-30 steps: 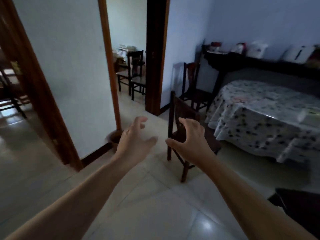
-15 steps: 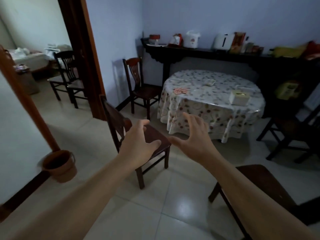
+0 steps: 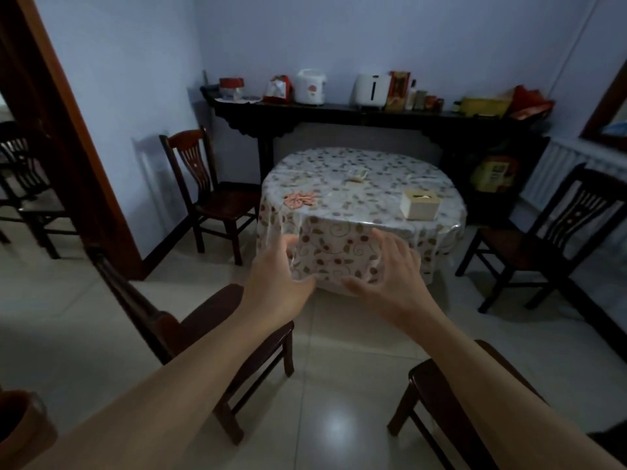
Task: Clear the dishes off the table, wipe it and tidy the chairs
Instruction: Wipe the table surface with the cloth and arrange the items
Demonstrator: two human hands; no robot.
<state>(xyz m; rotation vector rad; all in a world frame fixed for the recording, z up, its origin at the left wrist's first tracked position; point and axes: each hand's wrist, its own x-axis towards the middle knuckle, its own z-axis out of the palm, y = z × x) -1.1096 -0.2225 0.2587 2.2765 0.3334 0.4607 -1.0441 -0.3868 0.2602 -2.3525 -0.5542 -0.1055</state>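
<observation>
Round table under a glossy floral plastic cloth (image 3: 339, 232) stands mid-room, in front of a dark wooden sideboard (image 3: 339, 111) along the far wall. No plates or bowls are visible on it. What lies there: one pink crumpled cloth (image 3: 298, 200) near the left edge, one cream square tissue box (image 3: 420, 205) toward the right, one small pale item (image 3: 359, 176) near the middle — too small to identify.

Hands: left hand (image 3: 276, 284) and right hand (image 3: 390, 276) are both raised in front of the table's near drape, fingers spread and loosely bent, thumbs pointing toward each other. Neither holds anything; neither touches table or chair.

Step in hand, as a judgement: dishes look already gone, so wiping or chair-tidying remains. The pink cloth is probably the wiping rag — unconfirmed.

Chair count: four dark wooden slat-back chairs round the table. One by the left wall (image 3: 210, 195), one at right (image 3: 549, 239), one near left (image 3: 190, 330) turned away from the table, one near right (image 3: 451, 401) only partly in view. Further chairs (image 3: 23, 178) show through the doorway at left; their number is unclear.

Next move calls for closing the distance to the table, then either a reach to the pink cloth or a grip on the near-left chair's back rail to turn it and push it in.
</observation>
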